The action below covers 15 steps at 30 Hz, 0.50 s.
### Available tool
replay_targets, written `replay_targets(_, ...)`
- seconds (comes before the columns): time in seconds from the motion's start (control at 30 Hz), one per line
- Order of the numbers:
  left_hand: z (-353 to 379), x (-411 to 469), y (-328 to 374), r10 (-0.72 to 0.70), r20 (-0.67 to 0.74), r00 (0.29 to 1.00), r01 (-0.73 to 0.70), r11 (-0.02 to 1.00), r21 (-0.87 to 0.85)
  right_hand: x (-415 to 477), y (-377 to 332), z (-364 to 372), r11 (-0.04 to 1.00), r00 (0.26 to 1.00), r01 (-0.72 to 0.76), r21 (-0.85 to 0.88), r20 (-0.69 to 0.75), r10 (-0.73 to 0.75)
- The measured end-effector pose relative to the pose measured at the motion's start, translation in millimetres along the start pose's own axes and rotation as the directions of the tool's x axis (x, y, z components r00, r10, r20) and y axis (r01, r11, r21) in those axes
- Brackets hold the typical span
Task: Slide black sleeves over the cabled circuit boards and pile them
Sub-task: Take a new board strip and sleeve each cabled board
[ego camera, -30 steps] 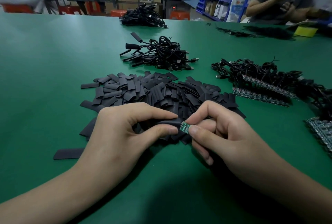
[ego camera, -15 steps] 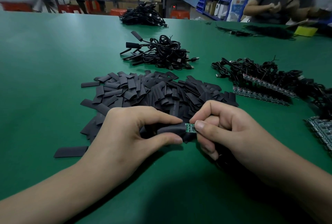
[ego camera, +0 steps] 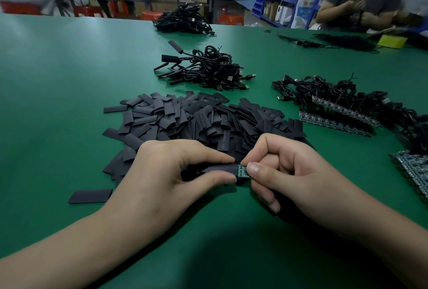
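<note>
Left hand (ego camera: pixel 166 172) grip pinches flat black tubular sleeve (ego camera: pixel 220 169); my right hand (ego camera: pixel 284 172) grip pinches small green circuit board (ego camera: pixel 242 171) at its mouth.

sleeve heap (ego camera: pixel 196 121) before finished pile (ego camera: pixel 208 68), bare boards (ego camera: pixel 342 114) right

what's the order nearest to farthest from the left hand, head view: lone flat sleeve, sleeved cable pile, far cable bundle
1. lone flat sleeve, just left of the left hand
2. sleeved cable pile, mid-table, ahead
3. far cable bundle, at the far edge
</note>
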<state>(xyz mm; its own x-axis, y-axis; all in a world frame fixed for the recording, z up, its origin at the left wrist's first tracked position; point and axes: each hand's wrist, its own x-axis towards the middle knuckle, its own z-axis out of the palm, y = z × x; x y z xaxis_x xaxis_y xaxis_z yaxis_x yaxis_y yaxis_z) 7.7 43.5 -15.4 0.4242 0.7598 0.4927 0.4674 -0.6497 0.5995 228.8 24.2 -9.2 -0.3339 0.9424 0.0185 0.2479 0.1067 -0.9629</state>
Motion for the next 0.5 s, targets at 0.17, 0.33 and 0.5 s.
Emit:
replay_targets(0.17,0.2,0.3,2.0,0.036,0.068,0.997,-0.037,0.999,0.013,-1.9,-1.7,2.0,1.0,1.0,-0.009,-0.01,0.027,0.009)
replay_targets(0.33,0.7,-0.1,3.8,0.091,0.069,0.993,-0.092,0.996,0.005,-4.5,-3.0,5.7,0.999,0.996,0.023,0.031,0.084,-0.026)
replay_targets(0.5,-0.3,0.5,-1.5,-0.042,-0.056,0.998,0.038,0.997,-0.066,-4.1,-5.3,-1.1,0.959,0.981,0.165,-0.229,-0.059,-0.183)
